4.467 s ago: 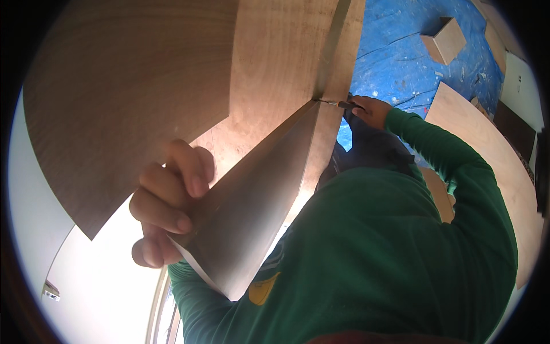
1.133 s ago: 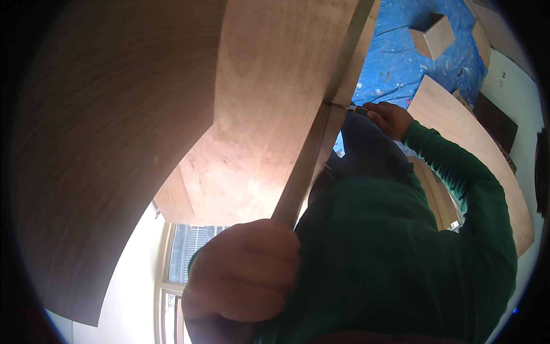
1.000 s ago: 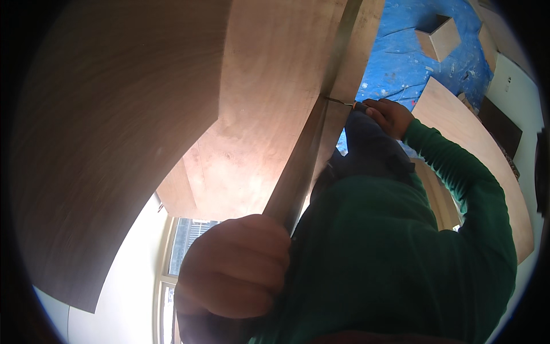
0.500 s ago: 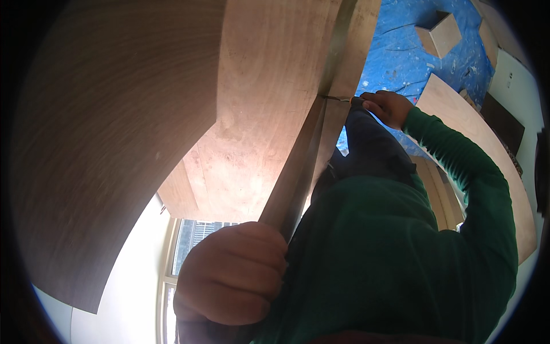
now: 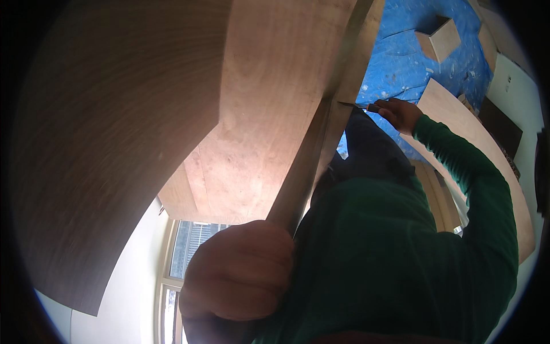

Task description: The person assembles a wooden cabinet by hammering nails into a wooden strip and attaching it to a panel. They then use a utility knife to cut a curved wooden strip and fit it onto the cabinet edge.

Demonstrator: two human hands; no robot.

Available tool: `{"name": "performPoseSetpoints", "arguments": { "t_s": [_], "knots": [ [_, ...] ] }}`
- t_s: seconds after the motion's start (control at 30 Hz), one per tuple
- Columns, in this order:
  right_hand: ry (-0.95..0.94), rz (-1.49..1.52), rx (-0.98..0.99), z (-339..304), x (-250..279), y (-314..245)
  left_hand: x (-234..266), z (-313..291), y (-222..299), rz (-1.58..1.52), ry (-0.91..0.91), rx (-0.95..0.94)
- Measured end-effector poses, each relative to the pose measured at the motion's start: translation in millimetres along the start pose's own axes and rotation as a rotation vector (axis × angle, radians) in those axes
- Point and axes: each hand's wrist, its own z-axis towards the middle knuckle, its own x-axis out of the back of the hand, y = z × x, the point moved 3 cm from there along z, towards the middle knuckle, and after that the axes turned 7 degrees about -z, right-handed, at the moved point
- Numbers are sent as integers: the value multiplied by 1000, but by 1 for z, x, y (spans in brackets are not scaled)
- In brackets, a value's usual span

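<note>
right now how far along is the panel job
Done: wood panels already meet at a joint. In hand: the left hand grips the panel edge, and the right hand holds a small tool at the joint. What remains can't be judged.

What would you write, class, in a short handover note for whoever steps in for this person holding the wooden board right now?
Left hand: closed in a fist around the near edge of the thin wooden board, held edge-on close to the camera.
Right hand: arm stretched out in a green sleeve, fingers pinching a small dark tool at the board's far end, where it meets the larger plywood panel.
Around: a dark wood-grain panel on the left, blue sheeting on the floor.
Done: the board is in place against the panel.
Left: whether it is fastened cannot be seen.
</note>
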Motion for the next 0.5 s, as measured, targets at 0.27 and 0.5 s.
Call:
{"name": "performPoseSetpoints", "arguments": {
  "t_s": [0.27,0.5],
  "knots": [
    [118,195,14,-8,-2,-11,-2,-10,7,66,58,-22],
    [35,131,23,21,9,-48,10,-1,7,-23,-157,49]
  ]
}}
